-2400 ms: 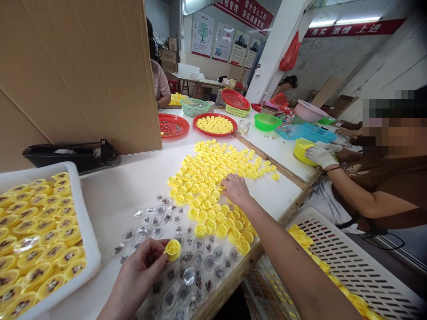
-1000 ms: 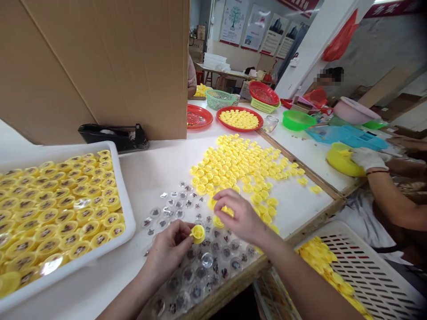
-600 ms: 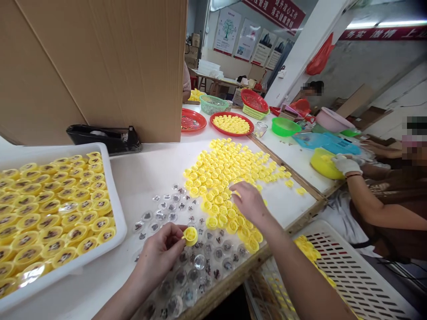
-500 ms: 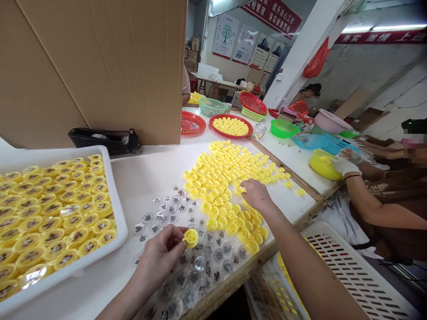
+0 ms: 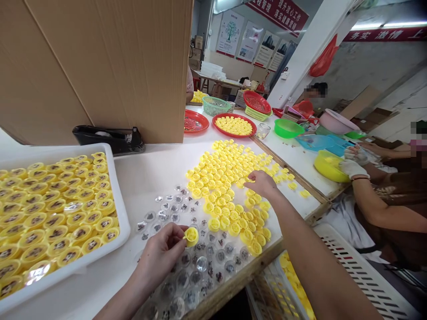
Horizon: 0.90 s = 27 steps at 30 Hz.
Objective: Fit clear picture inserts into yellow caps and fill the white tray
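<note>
My left hand [image 5: 159, 253] holds a small yellow plastic cap [image 5: 191, 236] between thumb and fingers, above a spread of clear plastic domes with dark contents [image 5: 202, 264]. My right hand [image 5: 262, 184] rests at the edge of a large heap of loose yellow caps [image 5: 227, 164] on the white table [image 5: 150, 178]. Its fingertips touch caps, but I cannot tell if one is gripped. Nearer my left hand, a white tray [image 5: 120, 224] holds rows of yellow caps fitted with clear domes.
A cardboard partition [image 5: 100, 66] with a black tape dispenser [image 5: 108, 140] stands behind the tray. Red plates [image 5: 234, 125] and baskets lie farther along. At right, a co-worker's white-gloved hand [image 5: 353, 168] is at a yellow basin [image 5: 328, 166]. A white slotted crate [image 5: 363, 275] sits below the table edge.
My right hand has moved up and to the right across the caps. My left hand keeps the same yellow cap. The whole view has swung slightly.
</note>
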Each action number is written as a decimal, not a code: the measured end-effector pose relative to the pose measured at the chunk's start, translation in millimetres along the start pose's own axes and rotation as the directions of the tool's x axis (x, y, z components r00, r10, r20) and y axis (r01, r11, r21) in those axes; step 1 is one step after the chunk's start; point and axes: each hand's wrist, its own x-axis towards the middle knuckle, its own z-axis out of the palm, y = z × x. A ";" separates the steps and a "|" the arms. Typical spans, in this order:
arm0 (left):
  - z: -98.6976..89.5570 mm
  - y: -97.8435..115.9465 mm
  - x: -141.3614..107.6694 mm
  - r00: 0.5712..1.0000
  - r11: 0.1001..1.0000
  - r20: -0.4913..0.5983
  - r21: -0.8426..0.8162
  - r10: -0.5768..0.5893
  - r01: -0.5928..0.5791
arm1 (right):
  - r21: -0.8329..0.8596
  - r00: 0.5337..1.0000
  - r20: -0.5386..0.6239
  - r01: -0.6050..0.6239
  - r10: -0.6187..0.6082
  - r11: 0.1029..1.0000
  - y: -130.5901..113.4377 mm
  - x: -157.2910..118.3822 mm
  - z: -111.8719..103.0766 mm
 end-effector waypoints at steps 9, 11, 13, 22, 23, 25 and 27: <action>-0.3 -3.5 1.6 1.000 1.000 -0.009 -0.005 -0.004 0.004 | 0.038 0.994 0.044 0.096 -0.098 0.995 -27.9 -1.4 29.1; -0.8 -3.3 1.6 1.000 1.000 0.000 -0.008 -0.009 0.009 | 0.049 0.995 0.043 0.087 -0.089 0.995 -19.9 1.3 24.7; -1.0 -2.8 1.5 1.000 1.000 0.012 -0.011 -0.010 0.010 | 0.038 0.999 0.043 0.030 -0.031 0.999 -6.0 4.6 17.1; 0.2 -0.6 0.8 0.999 0.999 0.029 -0.018 -0.043 0.043 | -0.026 0.965 0.187 -0.184 0.185 0.983 7.3 18.1 20.0; 0.0 -0.2 0.6 0.998 0.999 0.031 -0.020 -0.050 0.050 | -0.024 0.958 0.208 -0.194 0.195 0.981 3.7 20.6 22.3; -0.4 0.6 0.6 0.997 0.997 0.038 -0.024 -0.069 0.069 | -0.020 0.946 0.243 -0.217 0.215 0.976 -1.8 26.0 25.8; -0.8 0.7 1.1 0.996 0.997 0.039 -0.021 -0.079 0.080 | -0.016 0.936 0.262 -0.239 0.235 0.971 -4.9 30.7 27.8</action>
